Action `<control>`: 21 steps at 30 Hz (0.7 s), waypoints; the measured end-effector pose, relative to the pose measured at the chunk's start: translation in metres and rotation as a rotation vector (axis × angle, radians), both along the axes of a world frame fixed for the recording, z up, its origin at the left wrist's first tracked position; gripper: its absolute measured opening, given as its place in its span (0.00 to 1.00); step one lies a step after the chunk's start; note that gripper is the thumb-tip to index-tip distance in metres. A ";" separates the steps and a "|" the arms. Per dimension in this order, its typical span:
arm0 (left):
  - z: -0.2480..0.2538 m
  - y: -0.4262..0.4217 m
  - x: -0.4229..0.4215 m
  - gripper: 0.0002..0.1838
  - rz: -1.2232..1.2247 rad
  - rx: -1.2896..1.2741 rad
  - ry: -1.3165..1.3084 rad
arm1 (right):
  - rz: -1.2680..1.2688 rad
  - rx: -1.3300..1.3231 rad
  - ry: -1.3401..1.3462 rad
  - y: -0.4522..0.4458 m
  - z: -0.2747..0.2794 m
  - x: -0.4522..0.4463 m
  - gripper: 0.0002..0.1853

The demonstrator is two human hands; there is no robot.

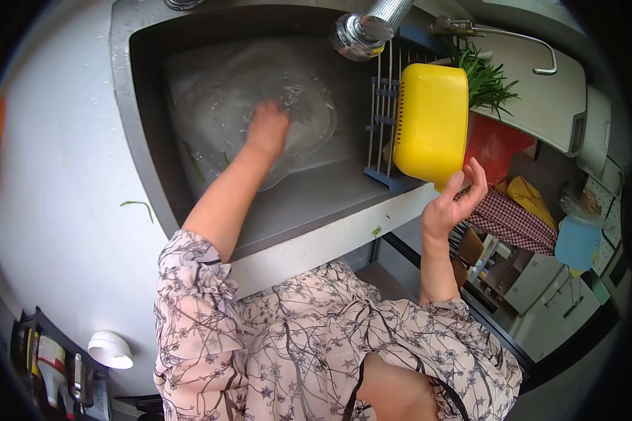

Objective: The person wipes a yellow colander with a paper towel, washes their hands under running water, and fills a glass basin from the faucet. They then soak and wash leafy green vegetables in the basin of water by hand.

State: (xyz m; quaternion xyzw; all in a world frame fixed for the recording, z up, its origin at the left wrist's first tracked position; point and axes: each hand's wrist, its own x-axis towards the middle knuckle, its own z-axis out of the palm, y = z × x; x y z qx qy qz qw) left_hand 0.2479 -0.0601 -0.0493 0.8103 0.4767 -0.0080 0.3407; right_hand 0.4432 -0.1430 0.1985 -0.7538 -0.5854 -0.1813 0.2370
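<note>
My left hand (269, 130) reaches down into the dark grey sink (316, 200). Its fingers meet a clear, rippling patch of water (211, 119) with bubbles; whether a clear basin holds this water I cannot tell. The fingertips are blurred and partly hidden there. To the right, a yellow plastic basket (432, 119) with slots along one side leans on a dish rack (384, 116). My right hand (453, 203) is raised by the basket's lower corner, fingers apart and lightly curled. I cannot tell if it touches the basket. Green leafy stalks (488, 84) lie behind the basket.
A chrome faucet (361, 35) hangs over the sink's far edge. Right of the basket are a red bag (495, 147), a pale board (541, 84) and a checked cloth (516, 224). A white bowl (110, 349) and a green scrap (139, 205) lie on the left counter.
</note>
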 end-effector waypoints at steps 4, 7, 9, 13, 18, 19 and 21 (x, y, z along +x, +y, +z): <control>0.015 -0.001 -0.015 0.14 -0.072 -0.191 -0.056 | 0.106 -0.431 0.732 -0.027 -0.027 -0.055 0.20; 0.034 -0.010 -0.029 0.10 0.103 -0.139 -0.149 | -0.256 -0.665 1.185 -0.019 -0.091 -0.074 0.24; 0.029 -0.031 -0.038 0.09 -0.093 -0.246 -0.278 | -0.340 -0.866 0.832 -0.009 -0.145 -0.074 0.26; 0.096 -0.064 -0.043 0.14 0.133 -0.196 -0.093 | -0.590 -1.024 1.558 0.011 -0.195 -0.074 0.22; 0.090 -0.086 -0.039 0.11 0.016 -0.033 0.025 | -0.432 -0.917 1.630 -0.002 -0.196 -0.076 0.15; 0.096 -0.086 -0.038 0.10 0.005 -0.015 -0.026 | -0.420 -0.916 1.624 -0.002 -0.181 -0.080 0.15; 0.108 -0.088 -0.037 0.08 -0.014 0.020 -0.128 | -0.377 -0.949 1.559 -0.002 -0.148 -0.076 0.17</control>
